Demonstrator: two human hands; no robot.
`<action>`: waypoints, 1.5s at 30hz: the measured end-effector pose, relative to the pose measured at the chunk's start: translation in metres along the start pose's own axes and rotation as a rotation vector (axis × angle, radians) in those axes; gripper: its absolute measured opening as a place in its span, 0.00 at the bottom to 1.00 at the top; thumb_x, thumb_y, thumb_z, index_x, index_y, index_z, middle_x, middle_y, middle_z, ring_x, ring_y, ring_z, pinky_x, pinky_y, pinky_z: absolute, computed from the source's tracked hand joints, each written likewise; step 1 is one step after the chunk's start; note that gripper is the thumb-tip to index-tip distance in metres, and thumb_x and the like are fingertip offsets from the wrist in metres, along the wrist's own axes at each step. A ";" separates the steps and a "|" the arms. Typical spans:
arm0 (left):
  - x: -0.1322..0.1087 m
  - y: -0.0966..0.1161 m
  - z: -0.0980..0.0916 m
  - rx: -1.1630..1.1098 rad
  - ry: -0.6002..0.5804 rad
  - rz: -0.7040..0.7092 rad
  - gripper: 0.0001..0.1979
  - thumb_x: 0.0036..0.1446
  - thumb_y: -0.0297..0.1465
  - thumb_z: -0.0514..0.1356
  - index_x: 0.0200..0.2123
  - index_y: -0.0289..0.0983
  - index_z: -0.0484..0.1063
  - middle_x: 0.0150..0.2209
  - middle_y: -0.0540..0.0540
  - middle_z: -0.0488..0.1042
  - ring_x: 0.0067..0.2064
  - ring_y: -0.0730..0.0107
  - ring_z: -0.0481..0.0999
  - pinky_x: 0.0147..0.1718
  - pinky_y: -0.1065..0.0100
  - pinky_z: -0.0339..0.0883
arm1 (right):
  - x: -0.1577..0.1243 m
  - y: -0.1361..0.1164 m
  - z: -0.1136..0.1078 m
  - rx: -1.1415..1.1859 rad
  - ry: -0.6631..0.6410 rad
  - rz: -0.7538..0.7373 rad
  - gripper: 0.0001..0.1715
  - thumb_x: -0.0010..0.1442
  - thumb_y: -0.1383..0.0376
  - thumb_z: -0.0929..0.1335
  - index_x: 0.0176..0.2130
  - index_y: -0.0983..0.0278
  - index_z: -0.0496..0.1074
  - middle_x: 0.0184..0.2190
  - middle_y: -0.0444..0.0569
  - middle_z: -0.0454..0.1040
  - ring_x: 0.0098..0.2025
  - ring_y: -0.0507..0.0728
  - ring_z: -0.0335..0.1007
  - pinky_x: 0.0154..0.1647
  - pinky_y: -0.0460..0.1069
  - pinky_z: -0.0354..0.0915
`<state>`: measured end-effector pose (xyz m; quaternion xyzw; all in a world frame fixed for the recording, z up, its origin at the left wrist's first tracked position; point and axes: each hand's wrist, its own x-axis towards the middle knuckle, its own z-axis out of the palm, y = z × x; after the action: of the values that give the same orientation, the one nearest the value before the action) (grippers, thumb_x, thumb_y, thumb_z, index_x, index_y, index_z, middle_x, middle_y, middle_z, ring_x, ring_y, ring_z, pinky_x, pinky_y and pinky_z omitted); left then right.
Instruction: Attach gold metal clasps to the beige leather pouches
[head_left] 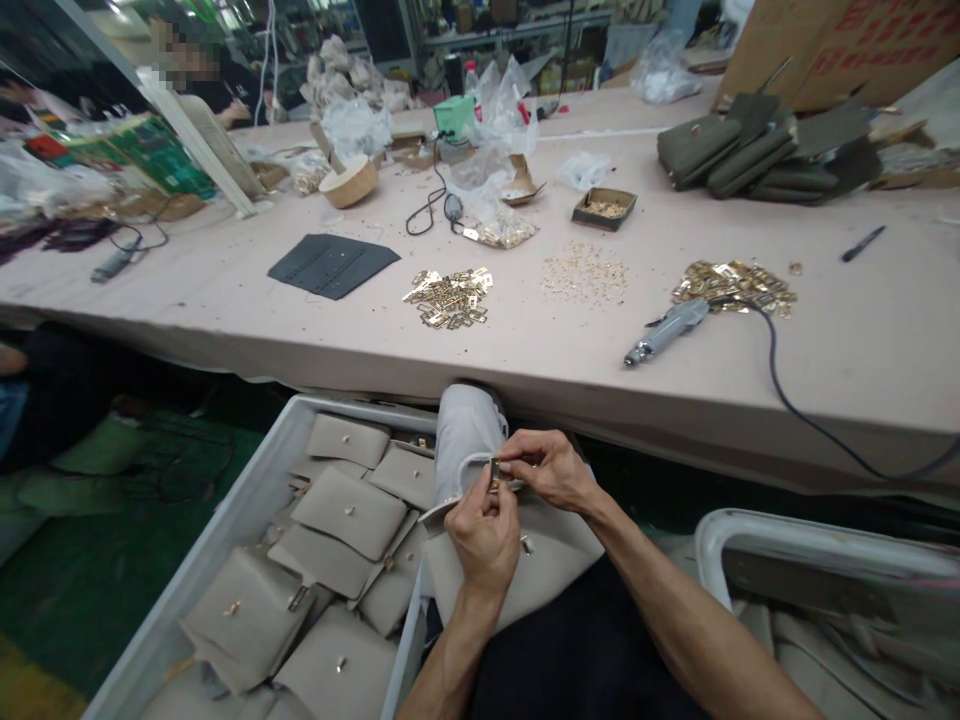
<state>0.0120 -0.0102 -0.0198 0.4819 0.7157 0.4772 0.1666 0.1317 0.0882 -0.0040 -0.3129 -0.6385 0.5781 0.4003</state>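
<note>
A pale grey bag (465,440) lies on my lap, below the table's near edge. My left hand (484,535) pinches a small gold clasp (495,473) against the bag's strap. My right hand (546,468) grips the same strap and clasp from the right, fingers curled. Both hands touch each other over the bag's flap.
A grey bin (225,530) with several beige bags stands at my left, another bin (750,540) at my right. On the pink table (300,330) lie gold clasp piles (450,297), screws (585,273), an electric screwdriver (667,330) with cord, and dark green bags (750,150). Another person sits far left.
</note>
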 end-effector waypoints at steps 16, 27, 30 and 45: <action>0.011 0.004 -0.028 -0.347 -0.298 -0.212 0.22 0.65 0.37 0.61 0.57 0.33 0.79 0.24 0.48 0.81 0.26 0.66 0.79 0.35 0.67 0.76 | 0.000 0.004 -0.003 0.140 -0.039 0.102 0.14 0.61 0.57 0.75 0.39 0.66 0.84 0.33 0.51 0.79 0.30 0.54 0.75 0.30 0.46 0.71; 0.016 -0.001 -0.028 -0.537 -0.321 -0.369 0.22 0.60 0.40 0.66 0.52 0.31 0.82 0.24 0.46 0.81 0.26 0.66 0.79 0.35 0.64 0.81 | -0.001 0.005 -0.003 0.125 -0.060 0.078 0.14 0.62 0.57 0.75 0.40 0.65 0.84 0.34 0.50 0.79 0.30 0.54 0.76 0.32 0.47 0.72; 0.014 -0.003 -0.028 -0.596 -0.312 -0.427 0.24 0.59 0.41 0.67 0.53 0.31 0.81 0.24 0.46 0.81 0.27 0.67 0.80 0.37 0.61 0.82 | -0.001 0.003 -0.003 0.104 -0.059 0.057 0.12 0.62 0.58 0.75 0.40 0.65 0.84 0.35 0.50 0.79 0.31 0.54 0.76 0.33 0.47 0.72; 0.012 -0.008 -0.030 -0.691 -0.339 -0.468 0.22 0.60 0.41 0.68 0.51 0.33 0.82 0.26 0.46 0.82 0.28 0.67 0.81 0.38 0.62 0.82 | -0.006 -0.003 0.003 -0.052 -0.011 -0.004 0.08 0.61 0.66 0.71 0.38 0.64 0.84 0.34 0.49 0.80 0.33 0.54 0.75 0.33 0.46 0.68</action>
<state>-0.0194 -0.0163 -0.0089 0.2946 0.5665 0.5522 0.5360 0.1321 0.0814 -0.0015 -0.3186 -0.6561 0.5623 0.3897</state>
